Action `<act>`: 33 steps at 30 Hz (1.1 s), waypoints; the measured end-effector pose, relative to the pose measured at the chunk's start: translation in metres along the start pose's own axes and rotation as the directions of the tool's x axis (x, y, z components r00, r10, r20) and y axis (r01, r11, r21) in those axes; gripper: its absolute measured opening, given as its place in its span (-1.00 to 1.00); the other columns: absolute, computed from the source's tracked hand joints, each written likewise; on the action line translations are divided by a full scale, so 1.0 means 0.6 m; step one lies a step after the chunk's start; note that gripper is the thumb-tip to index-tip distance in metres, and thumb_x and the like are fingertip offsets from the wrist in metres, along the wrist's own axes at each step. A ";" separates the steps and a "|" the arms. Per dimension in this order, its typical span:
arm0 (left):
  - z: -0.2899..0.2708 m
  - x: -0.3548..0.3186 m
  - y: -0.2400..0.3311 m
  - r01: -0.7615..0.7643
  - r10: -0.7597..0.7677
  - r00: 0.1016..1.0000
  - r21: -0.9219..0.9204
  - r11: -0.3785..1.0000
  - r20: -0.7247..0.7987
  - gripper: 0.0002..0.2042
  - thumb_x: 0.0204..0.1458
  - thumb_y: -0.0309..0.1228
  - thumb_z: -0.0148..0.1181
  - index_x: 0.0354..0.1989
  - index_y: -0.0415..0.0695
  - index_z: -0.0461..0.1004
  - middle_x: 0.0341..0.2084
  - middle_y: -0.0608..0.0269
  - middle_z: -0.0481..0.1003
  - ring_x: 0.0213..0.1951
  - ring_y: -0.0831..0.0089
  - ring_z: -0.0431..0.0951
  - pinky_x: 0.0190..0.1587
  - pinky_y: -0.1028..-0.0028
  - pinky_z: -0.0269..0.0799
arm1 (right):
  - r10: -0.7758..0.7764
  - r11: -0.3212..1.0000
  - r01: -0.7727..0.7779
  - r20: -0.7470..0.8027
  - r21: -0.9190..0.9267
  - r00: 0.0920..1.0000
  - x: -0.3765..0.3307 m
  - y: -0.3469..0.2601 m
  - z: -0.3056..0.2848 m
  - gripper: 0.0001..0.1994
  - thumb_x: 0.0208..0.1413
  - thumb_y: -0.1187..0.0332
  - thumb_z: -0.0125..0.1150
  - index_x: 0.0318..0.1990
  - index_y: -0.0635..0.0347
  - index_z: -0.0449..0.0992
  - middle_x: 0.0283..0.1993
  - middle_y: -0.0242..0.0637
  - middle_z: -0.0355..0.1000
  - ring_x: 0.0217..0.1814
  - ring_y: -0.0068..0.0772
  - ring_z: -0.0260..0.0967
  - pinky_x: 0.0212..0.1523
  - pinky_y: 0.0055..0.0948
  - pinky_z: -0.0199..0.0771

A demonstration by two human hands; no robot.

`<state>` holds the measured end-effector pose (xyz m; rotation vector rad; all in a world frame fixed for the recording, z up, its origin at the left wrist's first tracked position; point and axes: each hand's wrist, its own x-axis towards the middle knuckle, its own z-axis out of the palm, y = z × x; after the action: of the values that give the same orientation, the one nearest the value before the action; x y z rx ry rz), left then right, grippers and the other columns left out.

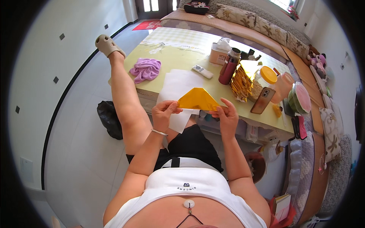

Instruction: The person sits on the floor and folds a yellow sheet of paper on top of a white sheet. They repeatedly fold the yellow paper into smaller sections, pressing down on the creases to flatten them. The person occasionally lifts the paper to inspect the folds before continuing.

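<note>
A folded yellow-orange paper triangle (197, 99) is held up between both hands, just above the near edge of a low yellow-green table (178, 57). My left hand (164, 112) pinches its left corner with thumb and fingers. My right hand (227, 115) pinches its right corner. White paper sheets (178, 84) lie on the table under and behind the triangle, hanging over the edge.
On the table lie a purple cloth (146, 69), a white remote (202, 71), a dark red flask (229, 67), a stack of gold paper (241, 82), a yellow-lidded jar (264, 80) and a phone (262, 100). A long sofa (251, 22) runs behind it. My left leg rests beside the table.
</note>
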<state>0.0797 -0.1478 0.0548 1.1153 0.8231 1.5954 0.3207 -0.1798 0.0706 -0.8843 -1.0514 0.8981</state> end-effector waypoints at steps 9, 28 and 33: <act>0.024 0.003 0.019 0.091 -0.095 0.994 0.075 0.993 0.061 -0.76 0.05 -0.64 0.33 -0.07 -0.31 0.62 -0.41 0.23 0.63 -0.37 0.55 0.61 -0.20 0.60 0.54 | 0.305 0.952 -0.306 0.060 0.005 0.950 0.003 -0.024 -0.051 -0.77 0.28 0.46 0.21 0.03 0.37 0.56 -0.24 -0.26 0.59 -0.34 -0.49 0.60 -0.36 -0.62 0.54; 0.128 -0.021 -0.031 0.587 -0.575 0.809 -0.178 0.789 0.120 -0.86 0.11 -0.46 0.35 -0.20 -0.20 0.58 -0.40 0.20 0.64 -0.45 0.54 0.59 -0.34 0.60 0.49 | 0.213 0.963 -0.202 -0.042 0.178 0.976 0.005 0.009 -0.031 -0.75 0.28 0.32 0.26 0.02 0.22 0.46 -0.29 -0.38 0.52 -0.38 -0.64 0.48 -0.47 -0.67 0.33; 0.149 -0.027 -0.006 0.542 -0.506 0.823 -0.087 0.836 0.257 -0.66 0.08 -0.34 0.40 -0.01 -0.22 0.55 -0.27 0.20 0.65 -0.36 0.52 0.61 -0.31 0.57 0.48 | 0.081 0.996 -0.075 -0.117 0.051 0.990 0.048 -0.024 -0.039 -0.87 0.27 0.32 0.25 -0.20 0.18 0.52 -0.41 -0.48 0.45 -0.52 -0.68 0.35 -0.55 -0.68 0.20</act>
<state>0.1663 -0.1626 0.0783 0.8373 0.7557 1.0267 0.3526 -0.1623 0.0871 -0.9334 -0.8947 0.9203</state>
